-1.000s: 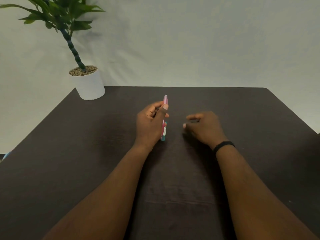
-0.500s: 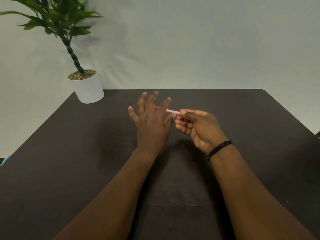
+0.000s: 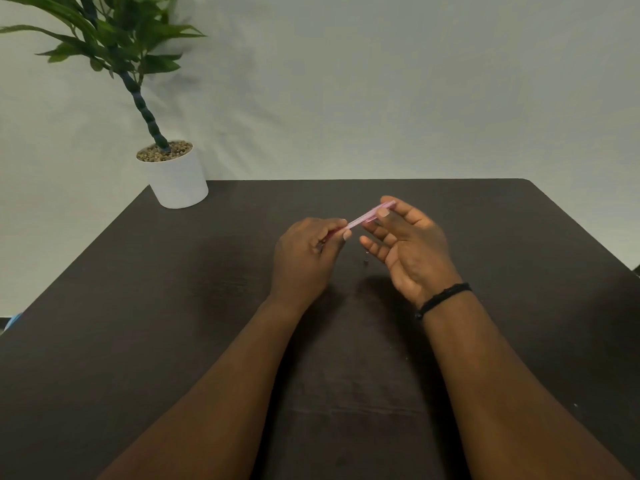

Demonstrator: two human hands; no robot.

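Pink pen point(image 3: 364, 219) sits in the air between your two hands, above the middle of the dark surface point(image 3: 131, 317), slanting from lower left up to upper right. At the far left, a white pot point(image 3: 180, 183) topped with pebbles stands on the back left corner of the surface, and its green plant point(image 3: 114, 39) leans up and to the left against the pale backdrop point(image 3: 415, 81). A sliver of something blue point(image 3: 14, 320) shows just past the left edge of the surface; you cannot tell what it is. Further in, your left hand point(image 3: 304, 254) shows its back to you, with its fingers curled round the lower left end of the pen and the thumb tip pressed on the shaft where it leaves the fist. The bare pink shaft then spans the short gap between your hands. Just below that gap there is a tiny pale speck point(image 3: 365, 261), too small to name, and you cannot tell whether it lies on the surface. Your right hand point(image 3: 412, 251) has its palm turned towards you and pinches the upper right end of the pen between thumb and forefinger, while its other fingers bend loosely beneath the shaft. A black band point(image 3: 445, 299) circles your right wrist.
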